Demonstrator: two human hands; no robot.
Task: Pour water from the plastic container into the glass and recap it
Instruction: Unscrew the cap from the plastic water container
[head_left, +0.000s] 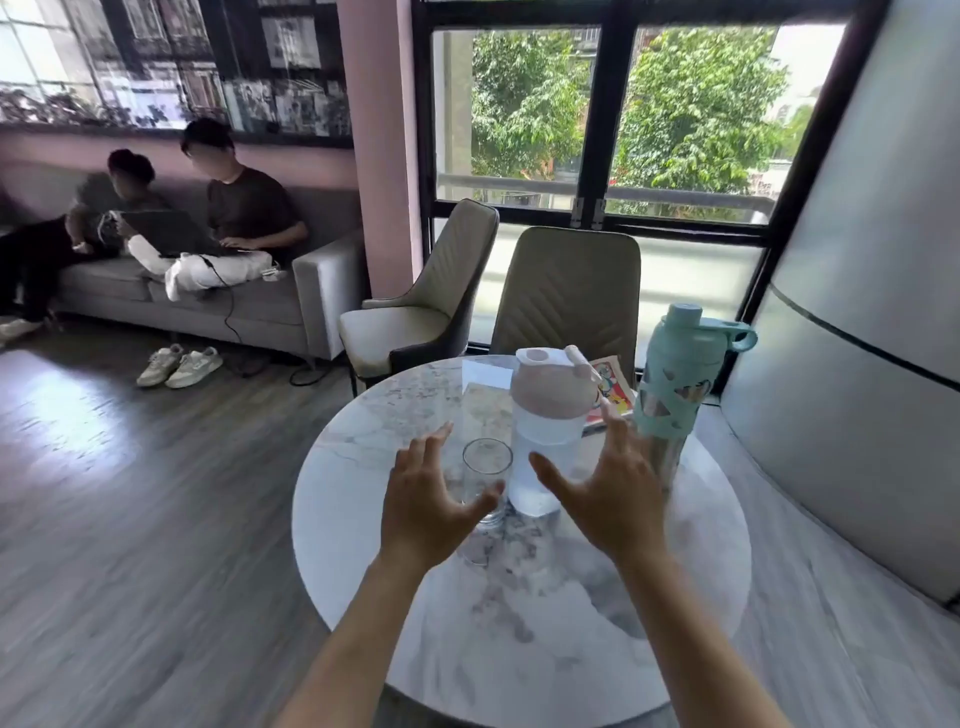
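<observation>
Between my spread, empty left hand (431, 499) and right hand (608, 493) stand the glass (485, 480) and the plastic container (550, 436), ready to be grasped.

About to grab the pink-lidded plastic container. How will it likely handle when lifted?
The plastic container looks mostly full of water, so probably heavy for its size. It is tall on a narrow base, so a sideways nudge may tip it toward the glass close beside it. Its flip cap looks open, so tilting early could spill.

upright pink-lidded container (545, 452), beside clear glass (485, 478)
</observation>
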